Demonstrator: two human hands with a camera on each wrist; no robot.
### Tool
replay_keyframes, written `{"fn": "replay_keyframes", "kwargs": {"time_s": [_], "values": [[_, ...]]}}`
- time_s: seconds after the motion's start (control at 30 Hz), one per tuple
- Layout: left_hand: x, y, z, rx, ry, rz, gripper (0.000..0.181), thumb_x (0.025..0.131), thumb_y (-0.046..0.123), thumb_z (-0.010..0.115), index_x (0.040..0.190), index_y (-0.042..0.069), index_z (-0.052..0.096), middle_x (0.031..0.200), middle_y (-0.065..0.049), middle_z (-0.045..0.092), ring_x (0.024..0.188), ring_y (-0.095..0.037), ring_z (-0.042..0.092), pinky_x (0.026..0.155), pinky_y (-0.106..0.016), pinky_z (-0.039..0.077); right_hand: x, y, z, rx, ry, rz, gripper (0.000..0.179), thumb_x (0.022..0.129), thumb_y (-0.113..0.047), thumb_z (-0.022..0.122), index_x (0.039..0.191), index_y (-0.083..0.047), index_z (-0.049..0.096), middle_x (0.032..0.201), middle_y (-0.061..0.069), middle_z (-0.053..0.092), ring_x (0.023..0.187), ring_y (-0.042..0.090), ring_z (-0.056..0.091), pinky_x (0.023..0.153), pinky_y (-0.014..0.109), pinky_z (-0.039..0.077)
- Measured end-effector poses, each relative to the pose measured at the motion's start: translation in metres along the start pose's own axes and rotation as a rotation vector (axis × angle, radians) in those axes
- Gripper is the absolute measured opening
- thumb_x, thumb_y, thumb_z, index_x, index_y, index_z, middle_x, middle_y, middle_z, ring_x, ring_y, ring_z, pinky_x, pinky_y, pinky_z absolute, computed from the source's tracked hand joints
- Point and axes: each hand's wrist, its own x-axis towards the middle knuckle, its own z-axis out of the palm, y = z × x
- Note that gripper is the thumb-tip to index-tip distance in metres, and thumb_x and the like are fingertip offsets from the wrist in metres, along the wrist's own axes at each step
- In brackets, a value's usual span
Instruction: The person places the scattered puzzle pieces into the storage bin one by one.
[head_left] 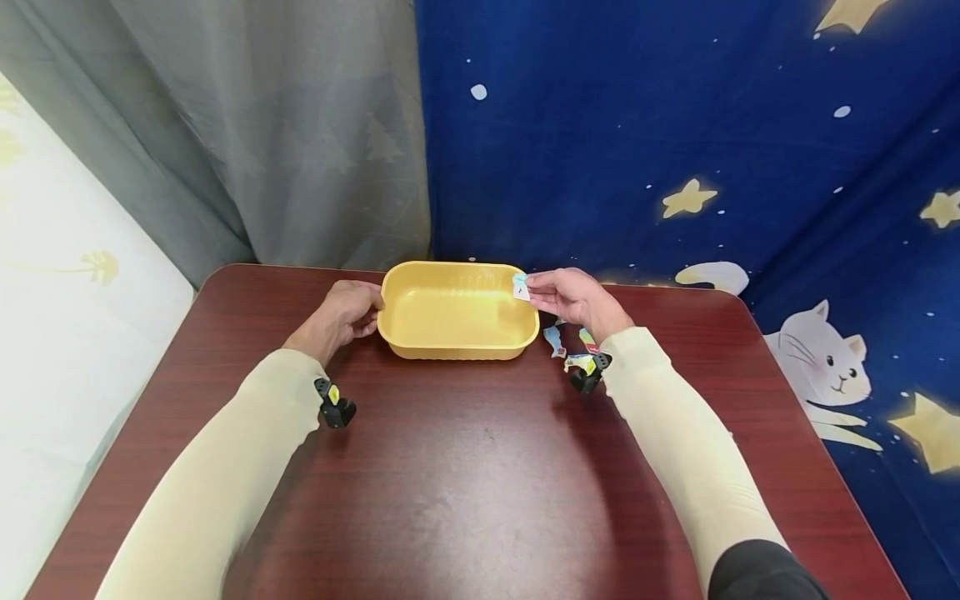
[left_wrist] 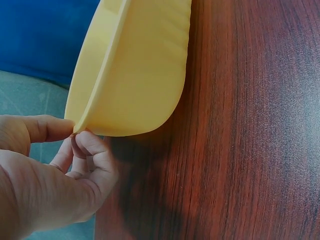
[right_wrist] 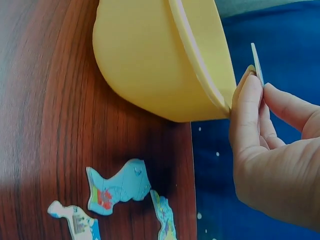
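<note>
A yellow plastic basin (head_left: 457,350) stands near the back edge of the table. At its left end my left hand (head_left: 345,312) pinches the rim between thumb and fingers, as the left wrist view shows on the basin (left_wrist: 135,75). Over the right end of the rim, my right hand (head_left: 572,296) holds a small flat puzzle piece (head_left: 521,288), pale with a dark mark, between thumb and fingers. Edge-on in the right wrist view, that piece (right_wrist: 257,62) looks thin. The basin's inside shows no loose pieces in the head view.
Several colourful puzzle pieces lie on the table right of the basin, among them a light blue one (right_wrist: 122,185) and a white one (right_wrist: 77,220). The dark red wooden table (head_left: 480,475) ends at curtains (head_left: 570,150) behind.
</note>
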Motion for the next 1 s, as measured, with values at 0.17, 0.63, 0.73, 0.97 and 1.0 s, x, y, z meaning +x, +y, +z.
{"fn": "replay_keyframes", "kwargs": {"time_s": [0.17,0.63,0.73,0.97,1.0], "values": [[-0.001,0.0,-0.001,0.008,0.009,-0.009,0.044,0.093,0.005,0.049,0.137,0.006,0.047,0.075,-0.002,0.056,0.054,-0.009,0.05,0.052,-0.019,0.048,0.003,0.001,0.008,-0.005,0.007,0.001,0.01,0.092,0.0,0.061,0.1,-0.005,0.065,0.08,0.009,0.072,0.07,0.017,0.071,0.07,0.027,0.059],[0.0,0.0,0.001,0.008,0.005,-0.002,0.044,0.093,0.005,0.05,0.137,0.006,0.047,0.076,-0.003,0.055,0.055,-0.01,0.05,0.052,-0.02,0.048,0.013,0.002,0.029,-0.01,-0.009,-0.01,0.006,0.092,0.001,0.061,0.097,-0.002,0.064,0.078,0.01,0.07,0.067,0.018,0.071,0.084,0.032,0.054],[0.0,0.0,0.001,0.016,0.009,-0.003,0.043,0.093,0.006,0.05,0.137,0.007,0.047,0.076,-0.003,0.055,0.055,-0.01,0.05,0.053,-0.02,0.049,0.015,0.003,0.035,-0.009,-0.002,-0.008,0.01,0.091,0.001,0.062,0.101,-0.002,0.064,0.079,0.01,0.07,0.068,0.018,0.07,0.088,0.033,0.052],[-0.001,0.0,0.0,0.005,0.013,-0.008,0.043,0.094,0.006,0.05,0.136,0.007,0.047,0.08,-0.004,0.056,0.055,-0.009,0.05,0.053,-0.02,0.049,0.02,0.003,0.05,-0.029,0.026,-0.007,0.026,0.09,0.0,0.064,0.116,-0.001,0.063,0.08,0.009,0.07,0.069,0.017,0.07,0.081,0.032,0.057],[-0.001,0.0,0.0,0.002,0.013,-0.008,0.043,0.094,0.007,0.05,0.136,0.007,0.047,0.08,-0.004,0.056,0.055,-0.009,0.05,0.053,-0.02,0.049,0.021,0.004,0.052,-0.029,0.029,-0.007,0.027,0.09,0.0,0.065,0.117,-0.001,0.062,0.08,0.009,0.07,0.069,0.017,0.07,0.081,0.032,0.057]]}}
